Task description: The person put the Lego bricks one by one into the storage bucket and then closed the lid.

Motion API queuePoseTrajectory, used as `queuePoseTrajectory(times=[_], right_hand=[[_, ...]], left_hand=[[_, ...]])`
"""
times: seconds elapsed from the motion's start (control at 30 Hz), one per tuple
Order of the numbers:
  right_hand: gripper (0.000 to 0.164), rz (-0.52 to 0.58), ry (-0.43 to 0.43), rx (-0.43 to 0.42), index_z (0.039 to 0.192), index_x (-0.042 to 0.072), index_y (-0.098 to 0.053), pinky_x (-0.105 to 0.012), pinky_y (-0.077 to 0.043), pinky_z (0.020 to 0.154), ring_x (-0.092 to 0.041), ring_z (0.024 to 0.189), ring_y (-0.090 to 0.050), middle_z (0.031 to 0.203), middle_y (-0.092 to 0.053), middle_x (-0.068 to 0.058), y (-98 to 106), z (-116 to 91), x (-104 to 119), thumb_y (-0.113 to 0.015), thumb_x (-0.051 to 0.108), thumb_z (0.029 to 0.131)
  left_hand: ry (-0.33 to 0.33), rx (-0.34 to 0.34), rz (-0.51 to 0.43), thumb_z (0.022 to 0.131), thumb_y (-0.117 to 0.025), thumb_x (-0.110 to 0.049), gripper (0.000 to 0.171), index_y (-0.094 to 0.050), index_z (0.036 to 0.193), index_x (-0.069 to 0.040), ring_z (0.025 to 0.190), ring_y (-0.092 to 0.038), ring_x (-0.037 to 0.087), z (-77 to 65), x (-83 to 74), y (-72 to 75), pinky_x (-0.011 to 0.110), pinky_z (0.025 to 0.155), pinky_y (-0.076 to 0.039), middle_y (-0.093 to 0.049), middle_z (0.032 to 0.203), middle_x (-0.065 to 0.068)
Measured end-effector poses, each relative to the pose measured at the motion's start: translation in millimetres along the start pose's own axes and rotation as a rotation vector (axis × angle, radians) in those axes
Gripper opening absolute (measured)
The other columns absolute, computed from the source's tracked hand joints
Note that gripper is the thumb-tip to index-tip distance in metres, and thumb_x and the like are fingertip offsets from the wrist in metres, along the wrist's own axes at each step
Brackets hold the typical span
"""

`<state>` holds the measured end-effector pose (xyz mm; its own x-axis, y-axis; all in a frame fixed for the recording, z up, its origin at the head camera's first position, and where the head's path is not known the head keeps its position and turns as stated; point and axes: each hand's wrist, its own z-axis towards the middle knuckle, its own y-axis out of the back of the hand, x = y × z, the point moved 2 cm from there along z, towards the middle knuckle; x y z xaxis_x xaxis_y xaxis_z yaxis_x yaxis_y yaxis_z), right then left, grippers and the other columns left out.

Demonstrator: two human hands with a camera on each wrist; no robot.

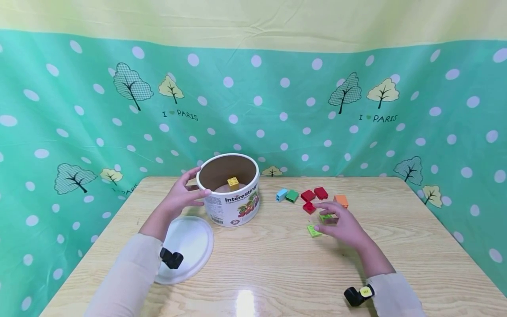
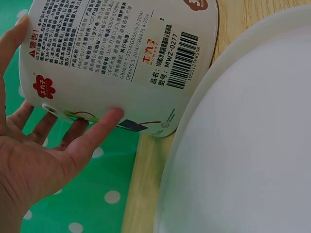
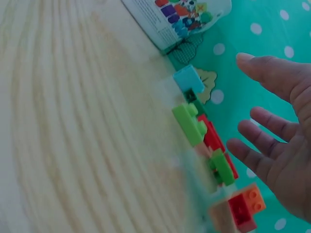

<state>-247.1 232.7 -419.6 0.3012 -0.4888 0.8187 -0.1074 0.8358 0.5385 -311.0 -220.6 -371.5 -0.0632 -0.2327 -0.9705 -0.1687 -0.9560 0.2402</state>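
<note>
My left hand (image 1: pixel 182 196) rests with spread fingers against the left side and rim of a white printed bucket (image 1: pixel 237 204). In the left wrist view one finger lies straight along the bucket's wall (image 2: pixel 97 97). A yellow toy brick (image 1: pixel 233 183) is inside the bucket. My right hand (image 1: pixel 342 224) hovers with fingers apart over the loose bricks, nothing between them. Close to its fingertips are a light green brick (image 1: pixel 314 231), a second light green brick (image 1: pixel 325 216), partly hidden, and a red brick (image 1: pixel 309 208).
A round white lid (image 1: pixel 186 251) lies under the left forearm. Beyond the right hand sit two more red bricks (image 1: pixel 321 193) and an orange brick (image 1: pixel 341 201). Blue (image 1: pixel 281 194) and dark green (image 1: pixel 292 196) bricks lie nearer the bucket. A polka-dot cloth (image 1: pixel 277 110) hangs behind the table.
</note>
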Motion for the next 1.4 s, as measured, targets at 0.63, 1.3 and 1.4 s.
queuePoseTrajectory(times=[0.63, 1.3, 1.4], right_hand=[[0.055, -0.039, -0.040, 0.104, 0.124, 0.004, -0.064, -0.031, -0.057, 0.078, -0.031, 0.104, -0.059, 0.122, -0.060, -0.014, -6, -1, -17, -0.081, -0.005, 0.073], [0.038, -0.178, -0.094, 0.113, 0.114, 0.006, -0.072, -0.026, -0.053, 0.070, -0.018, 0.085, -0.055, 0.094, -0.063, 0.000, -14, 5, -20, -0.080, 0.004, 0.078], [0.036, -0.153, -0.071, 0.115, 0.114, 0.005, -0.071, -0.025, -0.053, 0.069, -0.018, 0.084, -0.055, 0.094, -0.062, -0.001, -13, 5, -19, -0.080, 0.006, 0.079]], left_hand=[[-0.015, 0.006, -0.022, 0.085, -0.078, -0.017, 0.093, -0.019, 0.156, -0.023, 0.134, -0.035, 0.046, -1.2, -0.7, 0.1, 0.062, 0.087, -0.050, -0.019, 0.158, 0.012], [-0.013, 0.002, -0.027, 0.080, -0.082, -0.022, 0.097, -0.021, 0.156, -0.020, 0.133, -0.035, 0.046, 0.1, 0.3, 0.6, 0.062, 0.086, -0.051, -0.022, 0.156, 0.013], [-0.010, 0.002, -0.027, 0.080, -0.082, -0.022, 0.097, -0.021, 0.156, -0.020, 0.133, -0.035, 0.046, 0.7, 0.8, 0.6, 0.062, 0.087, -0.050, -0.021, 0.156, 0.013]])
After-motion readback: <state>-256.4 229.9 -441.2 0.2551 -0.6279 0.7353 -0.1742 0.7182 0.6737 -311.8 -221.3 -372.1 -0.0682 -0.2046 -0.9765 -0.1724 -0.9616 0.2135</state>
